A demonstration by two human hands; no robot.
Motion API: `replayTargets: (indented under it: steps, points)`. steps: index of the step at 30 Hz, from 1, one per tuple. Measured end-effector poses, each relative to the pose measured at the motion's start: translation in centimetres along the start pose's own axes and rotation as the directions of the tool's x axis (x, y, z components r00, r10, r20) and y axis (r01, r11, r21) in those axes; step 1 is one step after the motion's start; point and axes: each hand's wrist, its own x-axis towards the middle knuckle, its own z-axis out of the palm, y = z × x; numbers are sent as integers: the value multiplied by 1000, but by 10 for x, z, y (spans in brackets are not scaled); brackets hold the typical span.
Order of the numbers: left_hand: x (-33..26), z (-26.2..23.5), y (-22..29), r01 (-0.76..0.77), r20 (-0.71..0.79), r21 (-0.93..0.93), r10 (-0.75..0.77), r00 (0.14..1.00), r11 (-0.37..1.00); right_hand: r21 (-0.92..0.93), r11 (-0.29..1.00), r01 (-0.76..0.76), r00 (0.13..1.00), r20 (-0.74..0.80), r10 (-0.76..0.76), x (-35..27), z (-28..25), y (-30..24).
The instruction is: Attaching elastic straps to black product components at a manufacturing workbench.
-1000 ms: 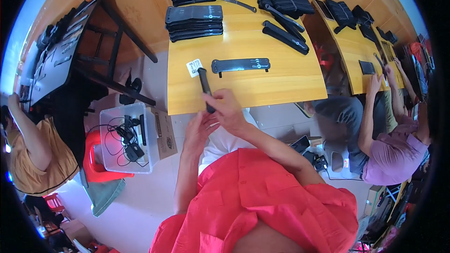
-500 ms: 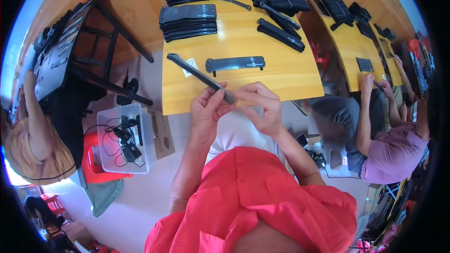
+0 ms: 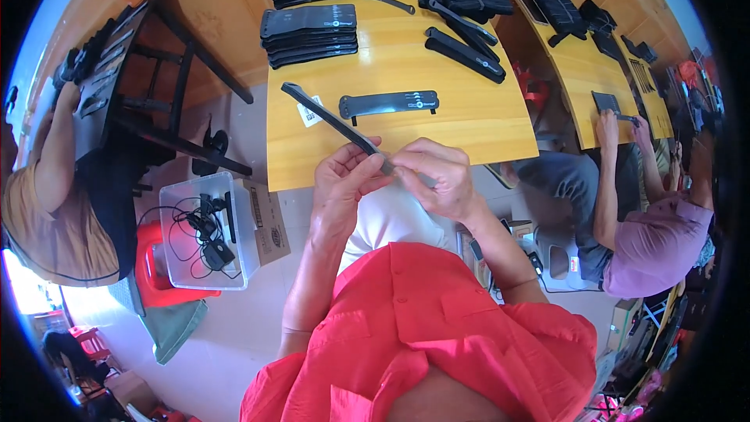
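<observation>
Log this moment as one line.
left hand: holds black strap | right hand: pinches strap's near end | table: second strap, stacks

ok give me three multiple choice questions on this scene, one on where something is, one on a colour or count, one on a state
1. Where does the single flat black strap lie?
A. on the wooden table, just beyond the hands
B. inside the clear plastic bin
C. on the dark chair

2. What colour is the top worn by the person whose hands are at work?
A. purple
B. red
C. white

3. How is the long black strip held?
A. lying loose on the table
B. pinched at its near end by both hands, the far end raised over the table
C. in the left hand alone

Answers:
1. A, it lies on the table ahead of the hands.
2. B, the shirt is red.
3. B, the left hand and right hand meet on its near end.
</observation>
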Motion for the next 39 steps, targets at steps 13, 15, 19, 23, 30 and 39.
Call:
replayTargets:
  steps: [13,15,19,23,30,39]
  points:
    - [1,-1,-2,9,12,-1,-9,1000,1000,-40,999,32,998,63,-29,0,-3,0]
    - [1,0,-1,4,7,15,-4,1000,1000,-53,998,24,999,39,-22,0,-1,-2]
    - [1,-2,-3,0,10,51,-1,1000,999,14,997,-73,997,1,73,-2,2,-4]
    - [1,-4,-3,-12,45,51,10,999,999,13,993,-114,993,12,114,-3,3,-5]
    - [1,-5,-1,29,70,31,-31,997,999,83,958,-274,961,61,270,-4,4,-5]
    - [-1,-1,2,-79,34,145,75,997,986,-299,954,5,1000,-13,-10,-5,14,-19]
